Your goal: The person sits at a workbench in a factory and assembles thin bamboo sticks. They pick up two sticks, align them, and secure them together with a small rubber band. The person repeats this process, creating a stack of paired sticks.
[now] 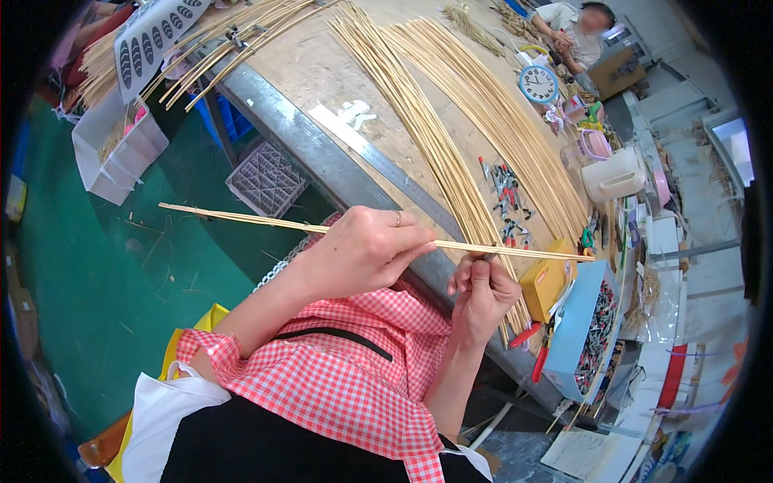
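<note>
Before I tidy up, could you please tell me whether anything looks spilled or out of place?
Thin pale scraps litter the green floor, and loose clips lie scattered on the table, while similar-looking ones fill a blue box.

My checked garment (330, 362) and ring (398, 219)
My checks are red and white, with one black strip (354, 336); the ring is thin.

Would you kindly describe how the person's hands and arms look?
The left hand is gloveless, with a thin ring; the right hand is gloveless, with no ring visible. A red-and-white checked sleeve shows near the left elbow.
</note>
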Motion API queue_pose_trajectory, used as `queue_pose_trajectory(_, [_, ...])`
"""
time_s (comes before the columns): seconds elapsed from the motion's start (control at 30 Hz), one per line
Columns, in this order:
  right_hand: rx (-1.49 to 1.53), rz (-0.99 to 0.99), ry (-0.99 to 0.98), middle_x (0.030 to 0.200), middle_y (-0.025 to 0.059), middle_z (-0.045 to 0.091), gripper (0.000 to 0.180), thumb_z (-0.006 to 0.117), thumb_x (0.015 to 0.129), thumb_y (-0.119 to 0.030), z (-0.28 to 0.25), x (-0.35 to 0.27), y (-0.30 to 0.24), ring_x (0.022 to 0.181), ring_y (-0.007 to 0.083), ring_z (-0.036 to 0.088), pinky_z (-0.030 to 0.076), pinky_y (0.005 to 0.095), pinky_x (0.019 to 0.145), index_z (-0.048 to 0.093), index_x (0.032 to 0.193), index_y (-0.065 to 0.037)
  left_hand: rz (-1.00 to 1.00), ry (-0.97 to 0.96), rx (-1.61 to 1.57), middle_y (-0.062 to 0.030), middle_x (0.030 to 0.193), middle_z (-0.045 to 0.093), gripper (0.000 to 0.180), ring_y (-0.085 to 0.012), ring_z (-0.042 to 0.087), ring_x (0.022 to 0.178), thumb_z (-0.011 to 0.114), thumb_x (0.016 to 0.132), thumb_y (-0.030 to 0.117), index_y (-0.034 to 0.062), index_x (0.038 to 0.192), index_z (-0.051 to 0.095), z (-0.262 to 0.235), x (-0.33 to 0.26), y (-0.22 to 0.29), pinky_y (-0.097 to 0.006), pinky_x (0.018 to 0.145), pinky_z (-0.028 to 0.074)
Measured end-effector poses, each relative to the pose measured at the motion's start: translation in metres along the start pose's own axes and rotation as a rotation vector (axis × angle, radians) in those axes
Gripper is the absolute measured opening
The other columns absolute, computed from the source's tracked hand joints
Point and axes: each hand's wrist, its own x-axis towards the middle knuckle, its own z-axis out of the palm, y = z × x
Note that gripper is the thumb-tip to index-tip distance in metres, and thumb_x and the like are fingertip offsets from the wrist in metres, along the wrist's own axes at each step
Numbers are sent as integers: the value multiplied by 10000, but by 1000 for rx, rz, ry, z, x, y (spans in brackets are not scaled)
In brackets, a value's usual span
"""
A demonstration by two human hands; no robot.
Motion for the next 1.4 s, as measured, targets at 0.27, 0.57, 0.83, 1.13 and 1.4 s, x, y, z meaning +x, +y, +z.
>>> queue_pose_trajectory(0.27, [39, 5, 33, 729, 91, 567, 115, 542, 906, 45, 2, -1, 6, 547, 103, 475, 426, 235, 472, 619, 971, 102, -25, 21, -7, -120, 726, 608, 92, -286, 616, 626, 675, 802, 54, 10, 877, 647, -2, 2, -3, -368, 536, 476])
queue_pose_trajectory(0.57, [-270, -73, -124, 717, 70, 584, 155, 548, 892, 66, 20, -6, 10, 542, 82, 484, 429, 216, 477, 655, 1001, 91, -35, 51, -123, -124, 691, 609, 100, -251, 606, 571, 686, 778, 12, -11, 874, 669, -5, 2, -3, -321, 489, 451])
queue_pose_trajectory(0.83, [-275, -69, -129, 735, 61, 586, 165, 562, 881, 70, 22, -6, 10, 543, 74, 478, 406, 208, 473, 654, 1017, 89, -42, 43, -135, -118, 673, 602, 106, -233, 587, 545, 689, 771, 6, -14, 875, 677, -7, 3, -4, -306, 472, 430])
queue_pose_trajectory(1.13, [-249, -51, -110, 666, 57, 549, 110, 542, 893, 63, 20, -7, 11, 534, 81, 472, 414, 215, 467, 636, 935, 103, -57, 34, -201, -124, 658, 590, 96, -237, 578, 537, 686, 776, 4, -15, 870, 678, 0, 2, -1, -306, 473, 430])
queue_pose_trajectory(1.4, [-322, -56, -87, 722, 59, 569, 94, 568, 867, 80, 16, -9, 11, 569, 85, 498, 429, 221, 496, 624, 939, 103, -108, -49, -207, -140, 682, 604, 86, -274, 600, 596, 673, 792, 30, -15, 865, 674, -3, 5, -2, -335, 526, 448])
